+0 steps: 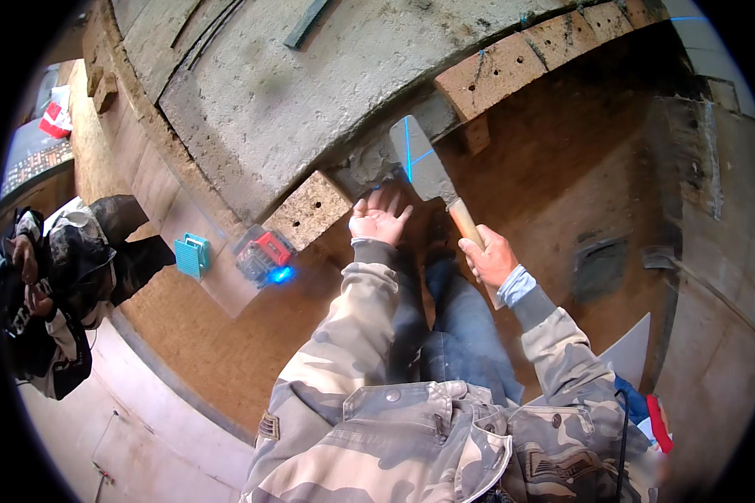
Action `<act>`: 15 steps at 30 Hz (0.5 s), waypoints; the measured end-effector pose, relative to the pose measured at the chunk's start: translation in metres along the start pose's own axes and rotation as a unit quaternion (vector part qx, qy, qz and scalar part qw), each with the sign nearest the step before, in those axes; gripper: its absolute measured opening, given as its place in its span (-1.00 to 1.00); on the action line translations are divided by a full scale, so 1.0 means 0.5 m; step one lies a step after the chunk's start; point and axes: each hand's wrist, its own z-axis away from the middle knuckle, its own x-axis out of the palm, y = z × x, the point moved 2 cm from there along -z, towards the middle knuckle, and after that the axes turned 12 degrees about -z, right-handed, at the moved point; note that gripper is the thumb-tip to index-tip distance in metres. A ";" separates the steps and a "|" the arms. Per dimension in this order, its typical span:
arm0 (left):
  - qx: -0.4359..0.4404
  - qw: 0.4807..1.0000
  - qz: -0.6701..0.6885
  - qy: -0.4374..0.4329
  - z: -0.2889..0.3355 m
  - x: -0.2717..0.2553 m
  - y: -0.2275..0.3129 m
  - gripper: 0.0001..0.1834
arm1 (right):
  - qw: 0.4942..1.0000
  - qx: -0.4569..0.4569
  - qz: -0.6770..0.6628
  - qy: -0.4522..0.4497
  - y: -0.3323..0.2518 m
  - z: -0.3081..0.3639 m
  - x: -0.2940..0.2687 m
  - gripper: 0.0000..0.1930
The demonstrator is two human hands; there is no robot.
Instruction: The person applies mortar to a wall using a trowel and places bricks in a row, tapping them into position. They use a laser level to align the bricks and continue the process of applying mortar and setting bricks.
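My right hand point(489, 258) is wrapped round the wooden handle of a trowel point(423, 158). The blade points up and away, and two blue laser lines cross on it. To its left, my left hand point(379, 220) is palm up with fingers spread, and nothing shows in it. Just beyond those fingertips lies wet grey mortar point(376, 161) along the slab edge. A tan brick point(306, 208) with small holes sits left of the mortar. On the right, a row of similar bricks point(497, 74) follows the same edge, with blue line marks near it.
A red and grey laser level point(264, 253) glows blue beside the left brick, next to a teal ribbed block point(192, 255). The concrete slab point(260, 117) spans the far side. Another person in dark clothing point(59, 285) is at far left. A grey patch point(600, 270) marks the brown floor at right.
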 end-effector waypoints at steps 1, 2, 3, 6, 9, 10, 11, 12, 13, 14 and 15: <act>-0.003 1.000 0.010 -0.011 0.004 0.002 0.001 -0.40 | 0.999 -0.043 0.022 -0.018 -0.002 -0.002 0.005 -0.68; -0.010 0.999 0.019 -0.026 0.004 0.008 -0.002 -0.40 | 0.995 -0.086 0.044 -0.031 -0.006 -0.003 0.005 -0.71; -0.017 0.999 0.028 -0.040 0.005 0.013 -0.005 -0.40 | 0.985 -0.137 0.097 -0.030 -0.013 -0.008 0.002 -0.74; -0.013 1.000 0.002 -0.008 0.006 0.012 -0.001 -0.39 | 0.957 -0.215 0.194 -0.021 -0.051 -0.023 -0.014 -0.78; 0.001 1.000 -0.026 0.005 0.000 0.005 -0.001 -0.39 | 0.954 -0.222 0.198 0.039 -0.074 -0.036 -0.065 -0.76; 0.001 1.000 -0.030 0.002 0.000 0.001 0.002 -0.39 | 0.940 -0.238 0.231 0.078 -0.074 -0.044 -0.082 -0.76; 0.001 0.999 -0.034 -0.001 0.001 0.003 0.002 -0.39 | 0.929 -0.240 0.261 0.103 -0.083 -0.047 -0.097 -0.77; 0.004 0.999 -0.039 0.004 0.003 0.005 0.000 -0.39 | 0.917 -0.258 0.276 0.127 -0.084 -0.055 -0.115 -0.77; 0.007 0.999 -0.043 0.008 0.003 0.006 -0.003 -0.40 | 0.904 -0.275 0.290 0.151 -0.084 -0.060 -0.130 -0.76; 0.002 0.999 -0.037 0.008 0.007 0.010 -0.004 -0.39 | 0.896 -0.271 0.309 0.165 -0.086 -0.058 -0.139 -0.74; -0.003 0.999 -0.031 0.007 0.008 0.015 -0.004 -0.39 | 0.894 -0.263 0.321 0.170 -0.087 -0.058 -0.139 -0.74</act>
